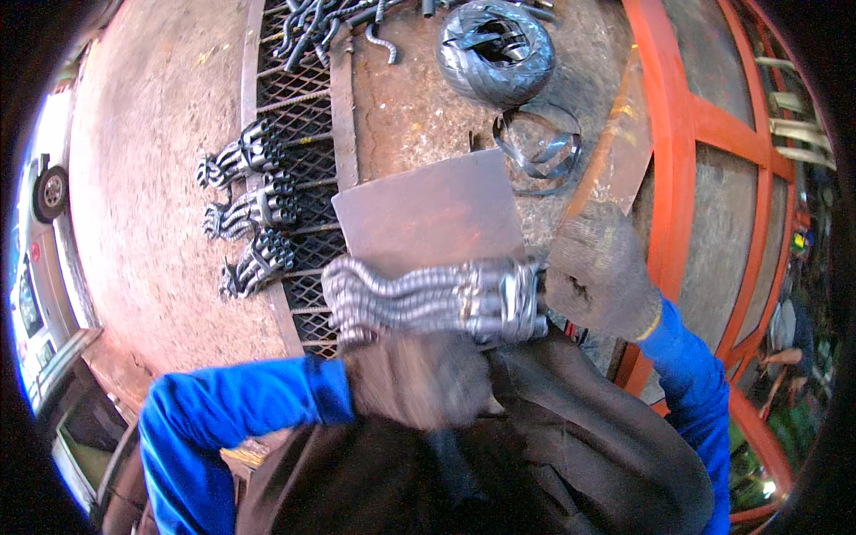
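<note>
Head view: you're gripping a bundle of bent rebar pieces [437, 299] across your lap edge, left hand [415, 379] clamped underneath it, blurred, right hand [599, 272] clamped on its tied end. Bundle is sitting just over the flat steel plate [428, 214] on the bench [410, 107]. Keep both grips firm and ends level. Finished bundles [250, 209] are lying on the mesh beyond; wire coil [497, 52] farthest.

Daylight is bright and warm, glaring white-blue at the left rim, while heavy fisheye bending darkens the corners, and the gloved left hand [419, 379] is smeared by motion blur.
</note>
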A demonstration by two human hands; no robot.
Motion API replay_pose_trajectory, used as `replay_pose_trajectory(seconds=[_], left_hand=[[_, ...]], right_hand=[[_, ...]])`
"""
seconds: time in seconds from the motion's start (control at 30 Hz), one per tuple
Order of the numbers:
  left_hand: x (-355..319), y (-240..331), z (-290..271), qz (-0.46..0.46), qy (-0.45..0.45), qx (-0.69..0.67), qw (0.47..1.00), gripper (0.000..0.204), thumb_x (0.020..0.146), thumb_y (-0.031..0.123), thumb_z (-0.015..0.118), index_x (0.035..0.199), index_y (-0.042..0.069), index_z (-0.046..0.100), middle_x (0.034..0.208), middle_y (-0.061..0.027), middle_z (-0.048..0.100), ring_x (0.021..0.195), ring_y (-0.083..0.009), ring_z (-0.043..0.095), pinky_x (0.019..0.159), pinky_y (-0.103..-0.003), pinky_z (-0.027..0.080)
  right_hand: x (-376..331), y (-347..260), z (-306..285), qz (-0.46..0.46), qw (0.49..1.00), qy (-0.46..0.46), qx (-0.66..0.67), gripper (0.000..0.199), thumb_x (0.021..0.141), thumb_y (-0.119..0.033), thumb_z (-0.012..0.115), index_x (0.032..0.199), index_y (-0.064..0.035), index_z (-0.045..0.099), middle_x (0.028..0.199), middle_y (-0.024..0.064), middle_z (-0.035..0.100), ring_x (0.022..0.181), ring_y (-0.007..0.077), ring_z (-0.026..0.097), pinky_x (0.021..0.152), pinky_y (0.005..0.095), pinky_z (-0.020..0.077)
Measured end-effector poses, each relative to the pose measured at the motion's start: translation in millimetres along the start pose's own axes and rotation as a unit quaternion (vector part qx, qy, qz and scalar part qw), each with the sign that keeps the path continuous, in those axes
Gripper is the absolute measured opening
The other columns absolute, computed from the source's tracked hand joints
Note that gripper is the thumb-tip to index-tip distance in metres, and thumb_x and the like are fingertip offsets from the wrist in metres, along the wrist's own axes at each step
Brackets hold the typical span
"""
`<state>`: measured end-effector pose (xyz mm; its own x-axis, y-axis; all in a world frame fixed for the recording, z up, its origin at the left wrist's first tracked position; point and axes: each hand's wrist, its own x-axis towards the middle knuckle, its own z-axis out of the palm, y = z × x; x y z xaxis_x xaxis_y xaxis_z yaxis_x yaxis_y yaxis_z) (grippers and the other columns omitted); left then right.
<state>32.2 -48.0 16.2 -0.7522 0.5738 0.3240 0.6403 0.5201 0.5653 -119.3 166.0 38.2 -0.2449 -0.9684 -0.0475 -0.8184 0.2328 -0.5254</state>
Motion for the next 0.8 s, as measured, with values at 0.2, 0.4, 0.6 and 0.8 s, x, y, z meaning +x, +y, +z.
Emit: replay_pose_trajectory(seconds=[0.2, 0.4, 0.6, 0.8], left_hand=[[5, 8, -21, -0.072, 0.082, 0.018, 0.994, 0.033, 0.073, 0.037, 0.072, 0.082, 0.008, 0.06, 0.078, -0.0088, 0.054, 0.07, -0.0245, 0.059, 0.058, -0.038, 0.049], [37, 10, -20, -0.307, 0.039, -0.009, 0.951, 0.048, 0.073, 0.044, 0.079, 0.101, 0.009, 0.064, 0.089, -0.0123, 0.06, 0.073, -0.0338, 0.063, 0.062, -0.045, 0.052], [40, 7, -3, -0.288, 0.036, 0.04, 0.956, 0.045, 0.076, 0.038, 0.075, 0.108, 0.009, 0.062, 0.089, -0.0135, 0.058, 0.076, -0.0346, 0.062, 0.063, -0.045, 0.051], [44, 20, -5, -0.308, -0.027, 0.124, 0.943, 0.041, 0.082, 0.034, 0.068, 0.11, 0.005, 0.06, 0.089, -0.0114, 0.058, 0.077, -0.0288, 0.061, 0.064, -0.041, 0.051]], right_hand=[[19, -8, -11, -0.019, 0.996, 0.042, 0.078, 0.012, 0.065, -0.012, 0.067, 0.066, -0.0079, 0.055, 0.085, 0.0101, 0.061, 0.074, 0.0313, 0.058, 0.065, 0.0437, 0.0454], [-2, 4, 13, 0.053, 0.968, 0.069, 0.236, 0.012, 0.079, -0.017, 0.065, 0.078, -0.0071, 0.059, 0.092, 0.0148, 0.061, 0.086, 0.0351, 0.06, 0.075, 0.0449, 0.0488], [-2, 3, 6, 0.096, 0.973, 0.088, 0.19, 0.017, 0.081, -0.018, 0.068, 0.094, -0.0072, 0.067, 0.095, 0.0147, 0.063, 0.089, 0.0351, 0.061, 0.076, 0.0441, 0.0501], [-6, 6, -3, 0.018, 0.998, 0.051, 0.041, 0.033, 0.072, -0.02, 0.074, 0.102, -0.0078, 0.069, 0.091, 0.0111, 0.065, 0.086, 0.0315, 0.062, 0.073, 0.0437, 0.0499]])
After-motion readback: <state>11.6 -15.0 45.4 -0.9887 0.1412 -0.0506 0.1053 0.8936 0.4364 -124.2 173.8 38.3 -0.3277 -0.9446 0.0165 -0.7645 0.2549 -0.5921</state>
